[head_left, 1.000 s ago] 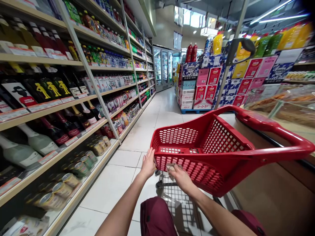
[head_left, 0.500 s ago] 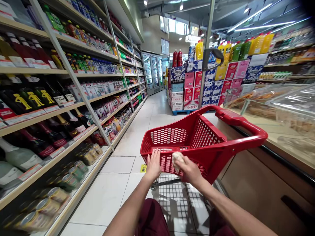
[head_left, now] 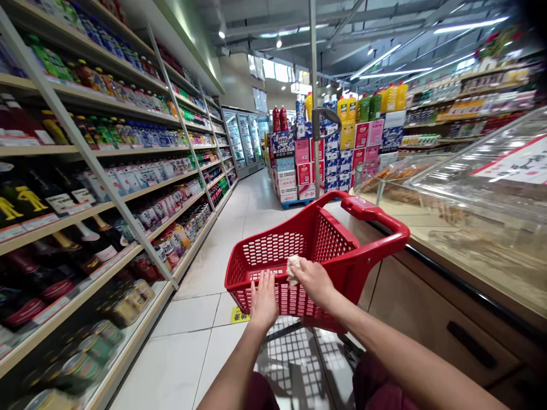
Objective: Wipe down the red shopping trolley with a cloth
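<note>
Setting: supermarket aisle, white tiled floor [head_left: 188, 347], seen from head height, looking forward and down.

Left hand [head_left: 264, 299]: flat, fingers spread, palm pressed against the near wall of the red basket cart [head_left: 273, 256] — nothing grasped, only touching.

Right hand [head_left: 314, 280]: fingers curled shut around a crumpled pale cloth [head_left: 293, 266], cloth pressed to the near rim of the cart, just right of the left hand.

Cart: red plastic mesh basket, tilted, handle [head_left: 371, 213] raised toward the right; standing in the aisle just beside the counter, between the person's hands and the stacked display.

Cloth: small, bunched, mostly covered by the fingers, only the upper end visible above the rim.

Lap: dark red trousers [head_left: 371, 387] at the lower edge, between and under both forearms.

Left of aisle: long shelves [head_left: 128, 193] of bottles, cartons and cans — dark wine bottles near, tins on the lowest shelf.

Right of aisle: wooden counter [head_left: 427, 307] with a dark handle on its drawer front, clear display lids [head_left: 482, 188] above it, contents blurred.

Ahead: stacked boxes [head_left: 299, 171] in blue, white and pink topped with drink bottles; a glass-door fridge [head_left: 243, 136] at the far end.

Floor sticker: yellow label [head_left: 239, 315] on the tile under the cart's near corner, print too small to read.
</note>
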`<state>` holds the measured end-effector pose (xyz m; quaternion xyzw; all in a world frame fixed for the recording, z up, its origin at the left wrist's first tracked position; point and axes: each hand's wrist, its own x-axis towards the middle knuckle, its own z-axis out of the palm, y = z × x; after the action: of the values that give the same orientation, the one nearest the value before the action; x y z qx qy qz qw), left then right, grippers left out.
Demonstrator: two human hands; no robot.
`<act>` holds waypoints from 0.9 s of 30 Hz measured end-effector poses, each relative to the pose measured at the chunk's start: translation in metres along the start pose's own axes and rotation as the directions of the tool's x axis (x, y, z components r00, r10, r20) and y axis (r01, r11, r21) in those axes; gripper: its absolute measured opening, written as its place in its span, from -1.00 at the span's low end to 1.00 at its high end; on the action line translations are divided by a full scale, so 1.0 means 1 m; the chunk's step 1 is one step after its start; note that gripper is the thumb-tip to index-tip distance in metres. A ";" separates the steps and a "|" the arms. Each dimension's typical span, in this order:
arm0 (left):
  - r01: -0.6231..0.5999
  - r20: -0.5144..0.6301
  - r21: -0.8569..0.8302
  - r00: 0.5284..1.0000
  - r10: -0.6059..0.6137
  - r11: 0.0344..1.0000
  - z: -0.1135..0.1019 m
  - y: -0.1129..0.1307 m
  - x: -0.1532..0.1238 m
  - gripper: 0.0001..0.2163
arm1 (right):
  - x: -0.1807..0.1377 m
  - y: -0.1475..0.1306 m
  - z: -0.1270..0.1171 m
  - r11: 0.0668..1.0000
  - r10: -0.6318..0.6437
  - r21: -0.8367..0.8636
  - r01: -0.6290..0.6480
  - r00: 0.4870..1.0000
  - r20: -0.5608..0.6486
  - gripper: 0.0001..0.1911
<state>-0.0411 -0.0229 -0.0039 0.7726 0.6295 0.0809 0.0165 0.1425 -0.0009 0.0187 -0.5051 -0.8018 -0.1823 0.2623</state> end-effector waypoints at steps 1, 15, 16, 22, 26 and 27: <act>-0.003 -0.006 0.009 1.000 0.003 1.000 0.000 0.000 0.001 -0.33 | -0.002 0.019 -0.009 0.999 0.023 -0.025 -0.024 1.000 -0.008 -0.77; -0.065 -0.035 -0.062 0.997 0.063 0.996 0.004 0.033 0.014 -0.36 | -0.023 0.118 -0.049 0.987 -0.015 -0.158 0.004 0.998 -0.067 -0.63; -0.063 -0.038 -0.054 0.997 0.061 0.997 0.004 0.032 0.014 -0.36 | -0.027 0.127 -0.051 0.991 -0.042 -0.130 0.031 0.995 -0.086 -0.67; -0.054 -0.042 -0.040 0.998 0.052 0.998 0.004 0.030 0.012 -0.36 | -0.058 0.186 -0.076 0.985 0.133 -0.049 -0.167 0.904 -0.406 -0.71; -0.035 -0.047 -0.071 0.998 0.032 0.997 0.005 0.034 0.015 -0.36 | -0.056 0.187 -0.082 0.919 0.303 -0.112 -0.378 0.860 -0.412 -0.54; -0.029 -0.051 -0.083 0.998 0.025 0.996 0.005 0.034 0.016 -0.37 | -0.051 0.176 -0.079 0.920 0.308 -0.119 -0.374 0.875 -0.373 -0.52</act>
<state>-0.0039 -0.0142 -0.0031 0.7773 0.6154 0.1267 0.0318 0.3384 -0.0071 0.0554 -0.6212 -0.6200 -0.2939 0.3787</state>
